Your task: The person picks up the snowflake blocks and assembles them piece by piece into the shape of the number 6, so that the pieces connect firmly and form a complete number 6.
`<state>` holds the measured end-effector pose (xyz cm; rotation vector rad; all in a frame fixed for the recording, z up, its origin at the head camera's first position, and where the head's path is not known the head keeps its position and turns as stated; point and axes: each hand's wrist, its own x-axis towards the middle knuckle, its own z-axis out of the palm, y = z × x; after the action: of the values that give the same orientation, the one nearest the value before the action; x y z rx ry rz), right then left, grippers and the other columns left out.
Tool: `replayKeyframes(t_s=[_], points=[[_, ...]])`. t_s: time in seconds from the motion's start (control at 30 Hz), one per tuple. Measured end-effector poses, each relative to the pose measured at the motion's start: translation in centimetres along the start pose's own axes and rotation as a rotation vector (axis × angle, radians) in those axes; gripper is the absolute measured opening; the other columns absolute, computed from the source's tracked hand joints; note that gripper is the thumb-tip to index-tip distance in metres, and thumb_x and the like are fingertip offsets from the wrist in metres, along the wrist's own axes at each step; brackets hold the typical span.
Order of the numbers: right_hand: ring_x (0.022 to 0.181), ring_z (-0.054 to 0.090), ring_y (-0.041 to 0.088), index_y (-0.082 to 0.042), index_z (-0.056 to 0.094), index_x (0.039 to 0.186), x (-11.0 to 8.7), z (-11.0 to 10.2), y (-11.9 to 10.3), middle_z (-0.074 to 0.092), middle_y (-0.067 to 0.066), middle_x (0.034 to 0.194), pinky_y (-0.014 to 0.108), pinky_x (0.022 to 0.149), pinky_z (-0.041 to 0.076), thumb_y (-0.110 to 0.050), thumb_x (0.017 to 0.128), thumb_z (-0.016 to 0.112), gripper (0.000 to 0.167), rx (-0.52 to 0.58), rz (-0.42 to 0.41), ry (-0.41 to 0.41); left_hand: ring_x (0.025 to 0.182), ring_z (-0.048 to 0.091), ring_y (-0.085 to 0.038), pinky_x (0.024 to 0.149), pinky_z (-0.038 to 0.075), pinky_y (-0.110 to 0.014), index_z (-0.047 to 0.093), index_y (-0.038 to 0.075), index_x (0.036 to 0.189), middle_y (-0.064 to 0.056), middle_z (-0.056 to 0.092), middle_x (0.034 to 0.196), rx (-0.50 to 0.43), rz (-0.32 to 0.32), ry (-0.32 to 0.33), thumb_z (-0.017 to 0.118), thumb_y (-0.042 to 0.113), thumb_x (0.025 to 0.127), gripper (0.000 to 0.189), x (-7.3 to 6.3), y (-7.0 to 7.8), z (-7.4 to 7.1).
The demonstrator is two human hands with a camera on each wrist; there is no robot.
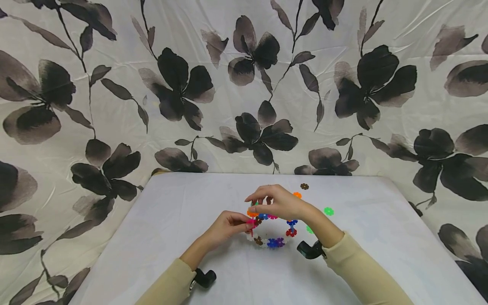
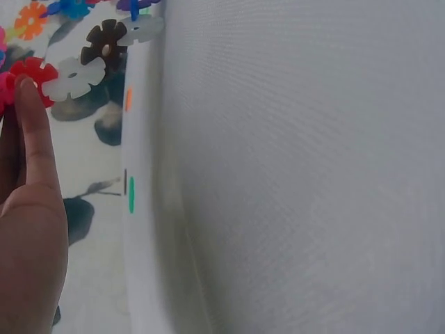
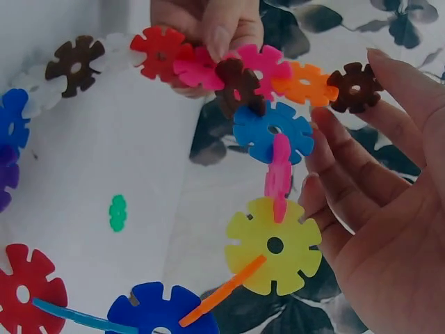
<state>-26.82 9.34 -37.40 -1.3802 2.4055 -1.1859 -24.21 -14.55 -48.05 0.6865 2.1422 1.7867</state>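
Note:
A ring of flower-shaped interlocking discs point(image 1: 275, 242) in many colours stands between the two hands over the white table. My left hand point(image 1: 228, 228) pinches a pink disc point(image 3: 198, 68) on its left side, beside a red disc point(image 3: 160, 54). From there a short branch runs through another pink disc and an orange disc point(image 3: 304, 83) to a brown disc point(image 3: 355, 88) at its end. My right hand point(image 1: 281, 203) holds that brown disc between thumb and fingers. Below the branch, a blue disc point(image 3: 271, 142) and a yellow disc point(image 3: 274, 268) continue the ring.
Several loose discs lie on the white table point(image 1: 183, 203) beyond and right of the ring, among them a brown one point(image 1: 304, 186), an orange one point(image 1: 297, 195) and a green one point(image 1: 328, 211). A floral cloth point(image 1: 228, 97) hangs behind the table's far edge.

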Motion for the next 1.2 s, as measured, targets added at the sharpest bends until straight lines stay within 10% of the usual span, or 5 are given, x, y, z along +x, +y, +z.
replayKeyframes(t_s=[1.2], points=[[0.09,0.075,0.021,-0.001,0.076,0.116,-0.6,1.4,0.8,0.078,0.005,0.102,0.033,0.078,0.062,-0.011,0.093,0.077,0.026,0.227,0.043,0.084,0.093,0.07,-0.017,0.089,0.059,-0.033,0.076,0.001,0.116,-0.014,0.075,0.108,-0.026,0.043,-0.017,0.069,0.006,0.098,0.02,-0.2,-0.1,-0.3]])
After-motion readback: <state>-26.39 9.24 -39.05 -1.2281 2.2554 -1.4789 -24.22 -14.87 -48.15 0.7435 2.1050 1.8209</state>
